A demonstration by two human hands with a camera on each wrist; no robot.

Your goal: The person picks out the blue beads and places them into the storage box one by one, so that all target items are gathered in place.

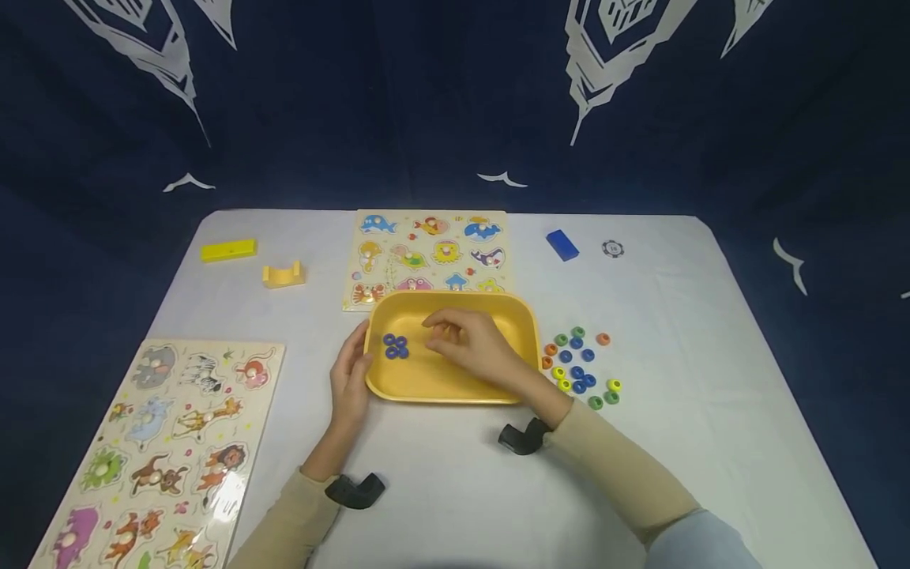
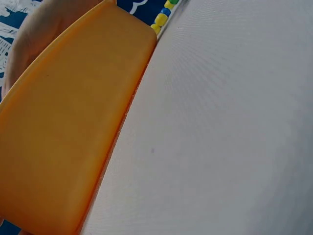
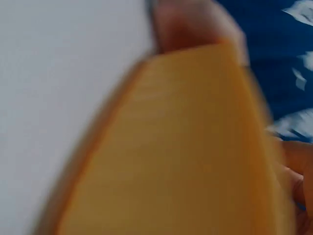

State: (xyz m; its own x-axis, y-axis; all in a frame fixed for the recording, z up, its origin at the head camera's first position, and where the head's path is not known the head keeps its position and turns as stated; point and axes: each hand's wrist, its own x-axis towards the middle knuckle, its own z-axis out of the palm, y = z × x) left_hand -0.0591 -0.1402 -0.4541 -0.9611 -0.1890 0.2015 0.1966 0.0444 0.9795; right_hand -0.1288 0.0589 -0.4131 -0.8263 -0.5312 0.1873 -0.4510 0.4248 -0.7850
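Observation:
A yellow tray (image 1: pixel 469 387) stands mid-table, with several blue beads (image 1: pixel 396 346) grouped in its left part. My left hand (image 1: pixel 350 379) holds the tray's left side, thumb and fingers against the rim. Over the middle of the tray hovers my right hand (image 1: pixel 472 344), fingers bent and the thumb tip apart from the index fingertip; no bead shows between them. In the left wrist view the tray's outer wall (image 2: pixel 73 122) fills the left side. The right wrist view is blurred, with the tray wall (image 3: pixel 171 147) in front and right-hand fingers (image 3: pixel 298 171) at the edge.
Loose blue, green, orange and yellow-green beads (image 1: pixel 577 372) lie right of the tray. Behind it is a sea-animal puzzle board (image 1: pixel 405 245); an animal board (image 1: pixel 163 450) lies front left. Yellow blocks (image 1: pixel 228 250), a blue block (image 1: pixel 562 245) and a round chip (image 1: pixel 613 249) sit farther back.

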